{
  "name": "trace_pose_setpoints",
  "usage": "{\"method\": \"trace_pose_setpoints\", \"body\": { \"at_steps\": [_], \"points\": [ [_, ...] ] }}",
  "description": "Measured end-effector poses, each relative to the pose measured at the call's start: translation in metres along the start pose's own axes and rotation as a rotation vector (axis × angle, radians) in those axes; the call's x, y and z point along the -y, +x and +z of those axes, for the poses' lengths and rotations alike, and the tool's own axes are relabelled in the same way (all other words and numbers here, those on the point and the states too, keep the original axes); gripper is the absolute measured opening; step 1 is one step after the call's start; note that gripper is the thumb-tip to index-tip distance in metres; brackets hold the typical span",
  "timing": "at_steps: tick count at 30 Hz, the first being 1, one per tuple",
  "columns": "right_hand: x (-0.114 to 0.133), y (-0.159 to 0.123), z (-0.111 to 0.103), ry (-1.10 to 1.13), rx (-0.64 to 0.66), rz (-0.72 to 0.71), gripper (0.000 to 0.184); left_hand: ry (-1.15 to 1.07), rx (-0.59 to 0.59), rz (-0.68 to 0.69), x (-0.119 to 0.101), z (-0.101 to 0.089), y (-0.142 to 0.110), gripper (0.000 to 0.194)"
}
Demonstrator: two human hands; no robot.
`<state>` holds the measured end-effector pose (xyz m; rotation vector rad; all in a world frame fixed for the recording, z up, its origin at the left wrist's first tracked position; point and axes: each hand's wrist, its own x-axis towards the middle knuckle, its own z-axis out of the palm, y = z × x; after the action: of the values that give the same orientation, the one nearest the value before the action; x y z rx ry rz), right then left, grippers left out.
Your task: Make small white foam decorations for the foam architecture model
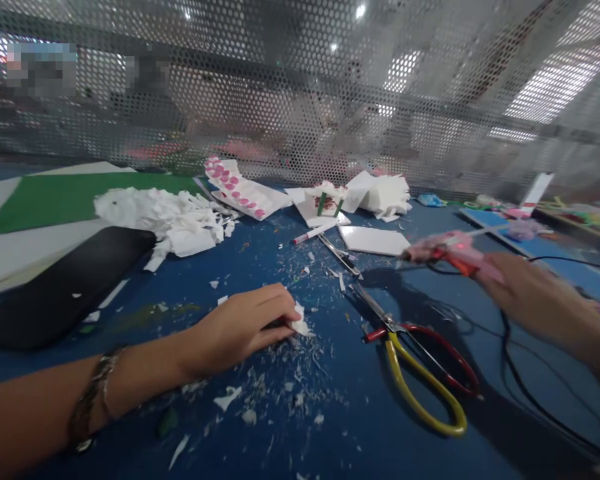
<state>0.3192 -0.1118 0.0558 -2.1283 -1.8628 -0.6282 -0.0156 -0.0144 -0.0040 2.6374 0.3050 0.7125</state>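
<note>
My left hand [253, 323] rests low over the blue table, thumb and fingers pinched on a small white paper piece [301, 321]. White scraps and shavings are strewn around it. On the right, my right hand [525, 293] is wrapped round a pink glue gun [455, 252], slightly blurred, its nozzle pointing left and a red light glowing on its body. Between the hands lie scissors [389, 323] with one yellow and one red handle, blades pointing away from me. Metal tweezers [339, 255] and a white-and-pink pen [315, 231] lie beyond them.
A black phone-like slab [70, 287] lies at left beside crumpled white paper [180, 220] and a green sheet [90, 193]. Pink-dotted paper [240, 190] and a white block [374, 241] sit farther back. A black cable [510, 360] runs at right. Perforated metal screen [300, 87] stands behind.
</note>
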Motion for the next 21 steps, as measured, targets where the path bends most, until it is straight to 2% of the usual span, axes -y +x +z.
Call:
{"method": "trace_pose_setpoints", "body": {
  "at_steps": [1,2,4,5,9,13,21],
  "points": [
    [0.008,0.006,-0.008,0.002,0.063,0.061,0.017,0.023,-0.017,0.013,0.001,0.0,0.0,0.006],
    [0.017,0.012,-0.014,0.004,0.071,0.11,0.018,0.047,-0.033,0.021,0.001,0.0,0.0,0.006],
    [0.038,0.021,-0.02,0.037,0.04,0.098,0.02,0.078,-0.053,0.021,0.002,-0.001,-0.001,0.006],
    [0.049,0.023,-0.018,0.061,0.016,0.042,0.023,0.082,-0.057,0.014,0.003,-0.001,-0.002,0.006],
    [0.078,0.017,0.001,0.191,0.079,-0.212,0.03,0.044,-0.057,-0.043,0.004,-0.001,-0.002,0.006],
    [0.086,0.004,0.019,0.181,0.062,-0.259,0.044,-0.026,-0.051,-0.134,0.004,0.001,0.0,0.005],
    [0.087,0.0,0.027,0.202,0.064,-0.285,0.042,-0.118,-0.044,-0.211,0.004,0.001,0.002,0.007]
  ]
}}
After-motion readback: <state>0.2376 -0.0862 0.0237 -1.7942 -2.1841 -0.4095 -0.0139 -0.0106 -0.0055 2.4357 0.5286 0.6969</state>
